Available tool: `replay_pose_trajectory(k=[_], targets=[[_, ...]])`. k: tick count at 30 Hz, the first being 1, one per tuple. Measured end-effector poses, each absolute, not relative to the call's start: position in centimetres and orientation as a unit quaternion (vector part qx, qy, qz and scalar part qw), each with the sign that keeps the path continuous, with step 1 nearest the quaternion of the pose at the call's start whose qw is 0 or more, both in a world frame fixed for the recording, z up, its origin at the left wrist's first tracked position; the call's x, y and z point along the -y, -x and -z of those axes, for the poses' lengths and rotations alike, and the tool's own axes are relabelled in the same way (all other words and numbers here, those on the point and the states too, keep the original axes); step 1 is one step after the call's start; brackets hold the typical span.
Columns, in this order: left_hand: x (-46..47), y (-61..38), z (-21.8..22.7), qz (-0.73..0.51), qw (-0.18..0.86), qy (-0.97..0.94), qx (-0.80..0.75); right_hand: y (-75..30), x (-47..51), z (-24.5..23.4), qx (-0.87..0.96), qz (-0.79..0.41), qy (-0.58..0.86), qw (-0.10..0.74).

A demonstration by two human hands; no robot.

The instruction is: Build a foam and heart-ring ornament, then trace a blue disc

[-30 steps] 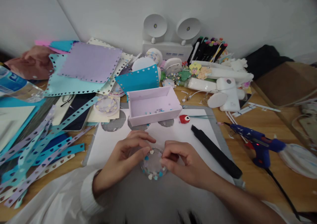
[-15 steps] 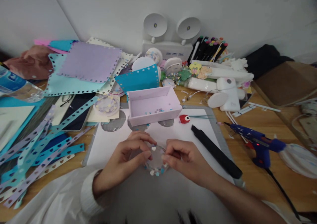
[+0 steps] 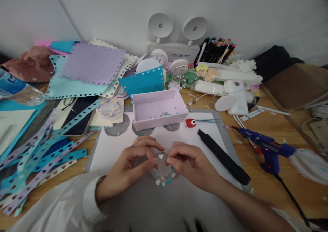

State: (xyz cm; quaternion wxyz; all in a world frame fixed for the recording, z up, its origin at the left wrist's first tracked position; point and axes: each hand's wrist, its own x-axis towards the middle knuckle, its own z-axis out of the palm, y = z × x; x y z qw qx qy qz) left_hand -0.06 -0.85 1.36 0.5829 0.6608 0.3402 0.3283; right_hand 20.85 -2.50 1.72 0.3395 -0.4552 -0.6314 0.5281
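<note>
left hand (image 3: 130, 165) and right hand (image 3: 191, 163) pinch a round disc (image 3: 162, 171) by opposite edges, its face turned up, one white heart (image 3: 160, 156) at the far rim, above the white sheet (image 3: 112, 150), near the pink box (image 3: 159, 113).

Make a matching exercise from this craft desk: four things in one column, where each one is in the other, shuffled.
Things
1. round disc
2. lilac box
3. glue gun
4. black stick

Places
A. on the bare wooden desk, right of the mat
B. pinched between the fingertips of the left hand and right hand
C. at the far edge of the white sheet, paper bits inside
D. lying slantwise on the right side of the white sheet

Pairs: 1-B, 2-C, 3-A, 4-D
</note>
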Motion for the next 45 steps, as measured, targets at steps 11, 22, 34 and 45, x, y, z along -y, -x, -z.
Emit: replay_pose_trajectory(k=[11, 22, 34, 45], targets=[[0.98, 0.02, -1.25, -0.312, 0.576, -0.679, -0.332, -20.71, 2.68, -1.71, 0.637, -0.523, 0.451, 0.343], [0.97, -0.26, -1.23, -0.309, 0.564, -0.692, -0.328, -20.61, 2.83, -1.92, 0.689, -0.448, 0.453, 0.347], [0.82, 0.04, -1.09, -0.324, 0.546, -0.690, -0.348, -20.82, 2.60, -1.85, 0.602, -0.534, 0.476, 0.355], [0.97, 0.08, -1.02, -0.337, 0.545, -0.688, -0.342, -20.79, 2.65, -1.73, 0.566, -0.553, 0.489, 0.367]])
